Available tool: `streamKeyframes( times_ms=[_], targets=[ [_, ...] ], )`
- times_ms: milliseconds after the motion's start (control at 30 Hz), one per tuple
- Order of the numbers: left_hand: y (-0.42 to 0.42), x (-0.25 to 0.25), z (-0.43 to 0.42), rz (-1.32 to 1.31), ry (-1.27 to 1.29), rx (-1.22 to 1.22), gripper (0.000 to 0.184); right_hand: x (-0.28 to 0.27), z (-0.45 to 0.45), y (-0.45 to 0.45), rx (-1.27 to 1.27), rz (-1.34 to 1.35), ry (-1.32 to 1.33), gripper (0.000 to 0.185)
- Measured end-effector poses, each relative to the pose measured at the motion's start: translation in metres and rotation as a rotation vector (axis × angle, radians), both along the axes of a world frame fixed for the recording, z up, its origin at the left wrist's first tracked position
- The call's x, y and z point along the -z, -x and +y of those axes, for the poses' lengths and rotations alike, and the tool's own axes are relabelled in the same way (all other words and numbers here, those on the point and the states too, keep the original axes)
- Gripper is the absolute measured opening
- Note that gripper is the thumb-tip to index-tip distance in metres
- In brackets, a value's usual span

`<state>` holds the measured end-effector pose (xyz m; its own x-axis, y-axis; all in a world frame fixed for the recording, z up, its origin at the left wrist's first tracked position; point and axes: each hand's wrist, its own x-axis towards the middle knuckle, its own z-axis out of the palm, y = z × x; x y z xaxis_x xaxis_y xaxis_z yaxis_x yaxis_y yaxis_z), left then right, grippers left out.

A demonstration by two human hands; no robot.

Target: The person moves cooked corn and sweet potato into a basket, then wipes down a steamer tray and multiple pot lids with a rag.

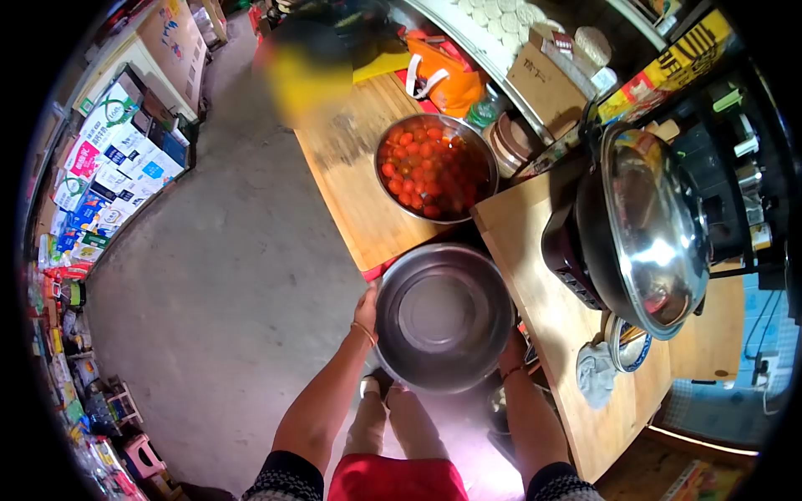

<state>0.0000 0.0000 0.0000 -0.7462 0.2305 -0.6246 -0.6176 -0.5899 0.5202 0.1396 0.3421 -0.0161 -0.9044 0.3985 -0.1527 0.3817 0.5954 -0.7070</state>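
A wide metal basin [439, 313] with only its bare bottom showing is held in front of my body, over the floor. My left hand [366, 314] grips its left rim, the fingers partly hidden behind it. On the right rim is my right hand [511, 352], closed on the basin, in shadow. Just beyond the basin, a metal bowl [389, 194] of small red tomatoes [426, 163] in liquid stands on a wooden board [342, 159].
A large pan with a glass lid [656, 225] sits on a cooker at right. Beside it on the wooden counter [535, 309] are a grey cloth [596, 374] and a bowl [631, 346]. An orange bag [447, 79] lies behind the tomatoes. Stacked cartons [117, 167] stand at left.
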Motion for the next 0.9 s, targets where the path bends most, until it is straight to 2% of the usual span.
streamKeyframes(
  times_ms=[67,100,167,200,300,367,400,433,500,533,567,600,633,700,733,767,800,833,900],
  targets=[
    [-0.013,0.013,-0.031,-0.113,0.105,0.098,0.042,0.023,-0.011,-0.006,-0.054,-0.556,-0.125,0.037],
    [-0.020,-0.010,-0.021,-0.075,0.133,0.147,0.040,-0.039,0.004,-0.007,-0.043,-0.533,-0.189,0.037],
    [-0.031,-0.011,-0.059,-0.093,0.379,0.224,0.041,-0.070,-0.034,0.002,-0.214,-0.716,-0.427,0.034],
    [-0.033,-0.022,-0.081,-0.140,0.533,0.253,0.043,-0.073,-0.051,0.001,-0.226,-0.686,-0.413,0.034],
    [-0.033,-0.087,-0.119,-0.110,0.706,0.256,0.049,-0.051,-0.071,0.003,-0.250,-0.244,-0.675,0.016],
    [-0.031,-0.115,-0.142,-0.102,0.804,0.182,0.053,-0.045,-0.083,0.017,-0.085,-0.472,-0.618,0.032],
    [-0.022,-0.127,-0.153,-0.134,0.732,0.151,0.052,-0.061,-0.093,0.028,-0.082,-0.443,-0.627,0.032],
    [-0.020,-0.141,-0.166,-0.183,0.660,0.127,0.050,-0.091,-0.112,0.033,0.056,-0.100,-0.174,0.033],
    [0.007,-0.159,-0.197,-0.073,0.583,0.155,0.051,-0.153,-0.139,0.070,0.166,0.276,0.288,0.034],
    [0.011,-0.170,-0.212,-0.008,0.510,0.211,0.052,-0.215,-0.156,0.093,-0.076,-0.041,-0.077,0.033],
    [0.021,-0.183,-0.225,0.004,0.516,0.203,0.052,-0.253,-0.171,0.118,-0.312,-0.339,-0.442,0.031],
    [0.032,-0.194,-0.236,-0.041,0.546,0.137,0.054,-0.259,-0.181,0.134,-0.311,-0.326,-0.441,0.031],
    [0.047,-0.207,-0.246,-0.094,0.574,0.073,0.056,-0.262,-0.191,0.150,-0.188,-0.132,-0.101,0.028],
    [0.061,-0.296,-0.257,-0.082,0.658,0.076,0.061,-0.259,-0.205,0.198,-0.070,0.087,0.234,0.026],
    [0.069,-0.328,-0.264,-0.072,0.688,0.077,0.061,-0.253,-0.213,0.222,-0.098,0.204,0.363,0.023],
    [0.078,-0.340,-0.270,-0.065,0.713,0.082,0.061,-0.261,-0.222,0.237,-0.107,0.263,0.425,0.022],
    [0.102,-0.312,-0.288,-0.043,0.737,0.081,0.061,-0.269,-0.231,0.253,-0.120,0.321,0.487,0.022],
    [0.112,-0.329,-0.291,-0.037,0.744,0.084,0.061,-0.303,-0.251,0.257,-0.159,0.398,0.505,0.021],
    [0.130,-0.379,-0.289,-0.131,0.684,0.025,0.060,-0.324,-0.276,0.290,-0.188,0.467,0.515,0.020]
  ],
)
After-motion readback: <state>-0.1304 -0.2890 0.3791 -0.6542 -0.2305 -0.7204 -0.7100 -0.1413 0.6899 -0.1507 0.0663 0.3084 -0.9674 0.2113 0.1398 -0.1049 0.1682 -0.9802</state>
